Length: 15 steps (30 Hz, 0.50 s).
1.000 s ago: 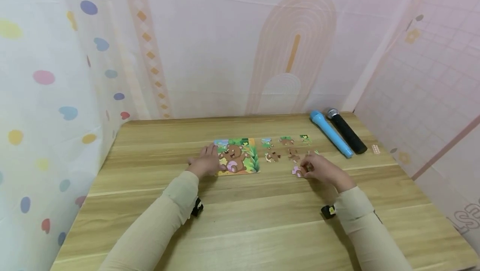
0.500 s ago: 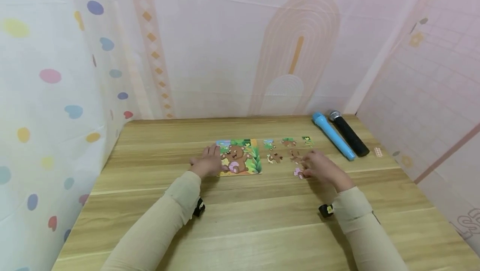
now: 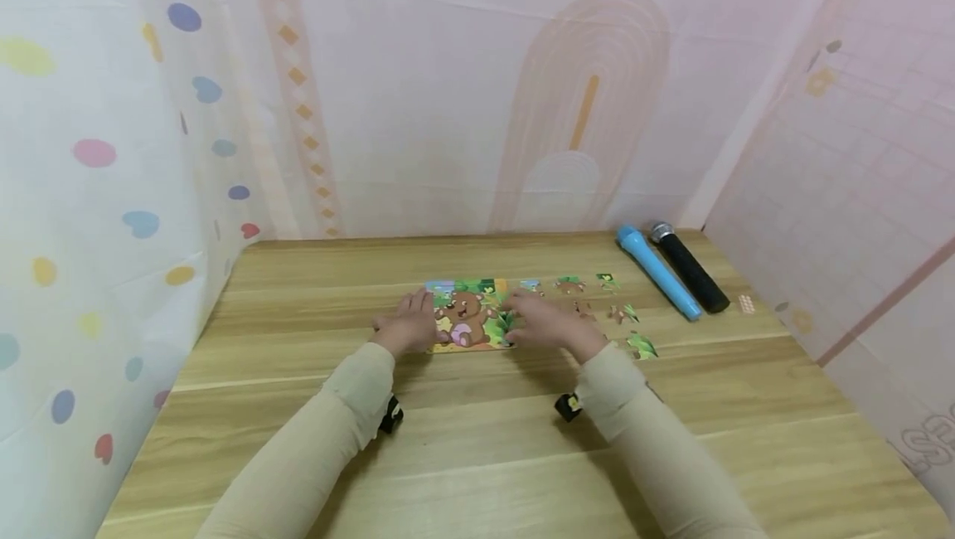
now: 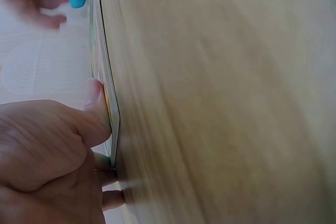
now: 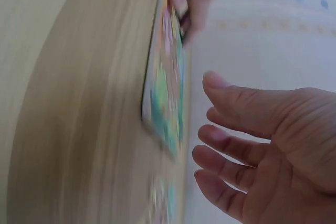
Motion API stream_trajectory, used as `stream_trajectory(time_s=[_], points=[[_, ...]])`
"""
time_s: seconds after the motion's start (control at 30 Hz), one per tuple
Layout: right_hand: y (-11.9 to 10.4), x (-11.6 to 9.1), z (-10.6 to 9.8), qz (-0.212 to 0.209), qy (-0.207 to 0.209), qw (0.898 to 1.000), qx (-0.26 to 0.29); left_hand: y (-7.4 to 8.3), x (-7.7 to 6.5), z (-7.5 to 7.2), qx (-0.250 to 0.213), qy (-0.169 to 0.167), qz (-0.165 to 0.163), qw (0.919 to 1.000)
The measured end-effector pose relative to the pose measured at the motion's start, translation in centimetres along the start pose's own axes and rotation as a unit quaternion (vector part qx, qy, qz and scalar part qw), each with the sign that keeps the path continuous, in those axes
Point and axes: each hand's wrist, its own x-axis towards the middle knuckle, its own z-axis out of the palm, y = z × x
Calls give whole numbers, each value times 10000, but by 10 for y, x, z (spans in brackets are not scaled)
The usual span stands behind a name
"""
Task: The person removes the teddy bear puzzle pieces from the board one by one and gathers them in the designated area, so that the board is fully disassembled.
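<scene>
A bear-picture jigsaw puzzle (image 3: 464, 317) lies flat on the wooden table, looking complete. My left hand (image 3: 409, 323) holds its left side; in the left wrist view the thumb (image 4: 95, 106) presses near the corner and fingertips stand at the edge. Over the puzzle's right edge hovers my right hand (image 3: 548, 322), its fingers loosely bent, and the right wrist view shows nothing in them. Loose jigsaw pieces lie in rows to the right, among them a brown-and-green piece (image 3: 570, 284) and a green piece (image 3: 643, 346). My right hand and forearm hide some pieces.
A blue microphone (image 3: 658, 272) and a black microphone (image 3: 690, 267) lie side by side at the back right. Beside them is a small checkered patch (image 3: 747, 304). Printed cloth walls (image 3: 418, 108) border the table's back and sides.
My right hand has come off a loose purple-and-brown jigsaw piece and swung left to the puzzle's right edge. My left hand has stayed at the left side.
</scene>
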Motion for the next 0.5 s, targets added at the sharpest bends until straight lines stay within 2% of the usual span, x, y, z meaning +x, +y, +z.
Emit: stream_trajectory(time_s=[0.23, 0.33, 0.5], points=[[-29, 37, 22, -328, -205, 9992, -86, -3, 9, 4, -29, 216, 0, 9998], [-32, 46, 28, -424, -237, 9988, -88, -4, 9, 3, -3, 252, 28, 9997], [-33, 53, 36, -334, -147, 9992, -140, -7, 6, 2, 149, 337, 131, 9992]])
